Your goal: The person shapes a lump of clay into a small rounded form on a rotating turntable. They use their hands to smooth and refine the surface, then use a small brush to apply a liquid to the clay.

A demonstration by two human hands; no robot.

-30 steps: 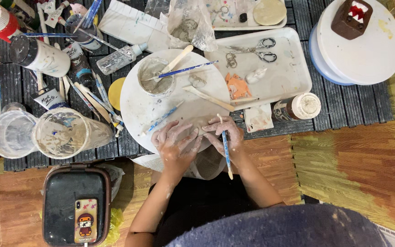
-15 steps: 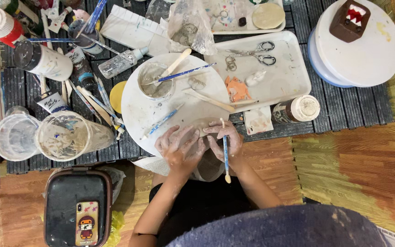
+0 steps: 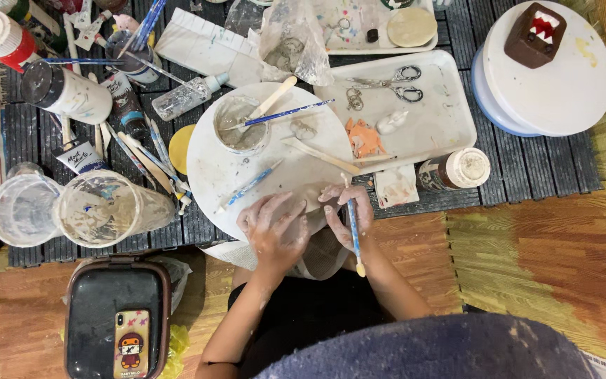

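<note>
My left hand [image 3: 275, 228] lies flat with spread fingers on a slab of pale grey clay [image 3: 315, 198] at the near edge of a round white board [image 3: 226, 172]. My right hand [image 3: 348, 214] rests beside it on the same clay and grips a blue-handled modelling tool [image 3: 353, 228] that points toward me. Both hands are smeared with clay. On the board stand a small bowl of slip [image 3: 241, 125] with a blue brush and a wooden stick in it, a wooden tool [image 3: 320, 156] and a blue tool [image 3: 248, 187].
A white tray [image 3: 450, 119] behind holds scissors [image 3: 391, 81] and orange scraps. Right of it sits a white turntable [image 3: 569, 91] with a brown block figure [image 3: 534, 34]. Clear cups [image 3: 99, 207], paint bottles and brushes crowd the left. A dark case [image 3: 117, 295] with a phone lies near left.
Both hands have stayed on the clay, shifting only slightly as they press it. The view has drifted a little.
</note>
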